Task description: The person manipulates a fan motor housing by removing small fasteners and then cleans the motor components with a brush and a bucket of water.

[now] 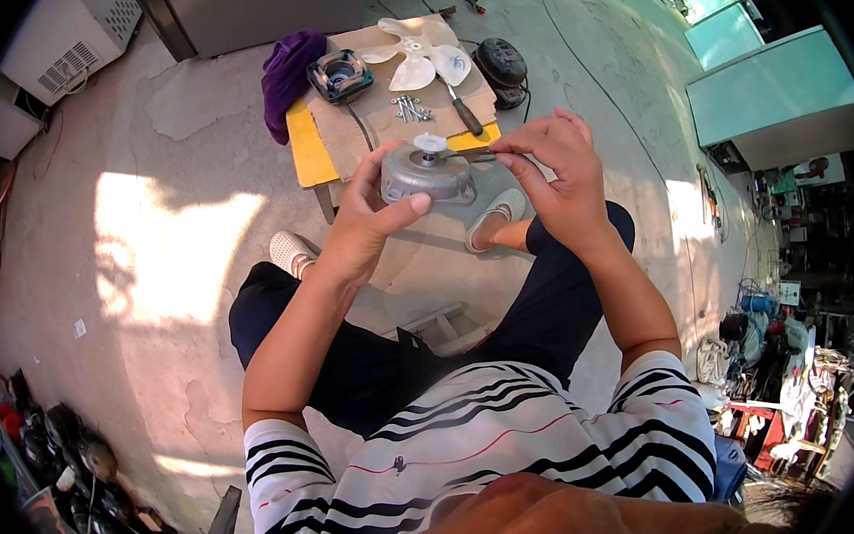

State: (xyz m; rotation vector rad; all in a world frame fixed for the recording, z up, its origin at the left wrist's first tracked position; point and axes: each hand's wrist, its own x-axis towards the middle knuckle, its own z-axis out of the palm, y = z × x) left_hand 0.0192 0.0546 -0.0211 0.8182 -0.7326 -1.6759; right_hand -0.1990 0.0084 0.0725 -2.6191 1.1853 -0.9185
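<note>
My left hand (pixel 363 217) grips a round silver motor housing (pixel 415 181) at its side, thumb at the front and fingers behind. On top of the housing sits a small white plastic piece (pixel 429 142) around its centre. Between thumb and fingers, my right hand (pixel 561 161) pinches a slim dark tool (pixel 478 153), whose tip reaches the housing's centre just under the white piece. The tool's exact kind is too small to tell. Both hands are above my knees, just in front of a low table.
Cardboard (pixel 352 137) covers the low table, bearing a copper-wound stator (pixel 340 76), white fan blade (pixel 412 55), several screws (pixel 411 109) and a screwdriver (pixel 465 115). A purple cloth (pixel 289 72) hangs at its left; a dark round part (pixel 501 65) lies right. Cables cross the floor.
</note>
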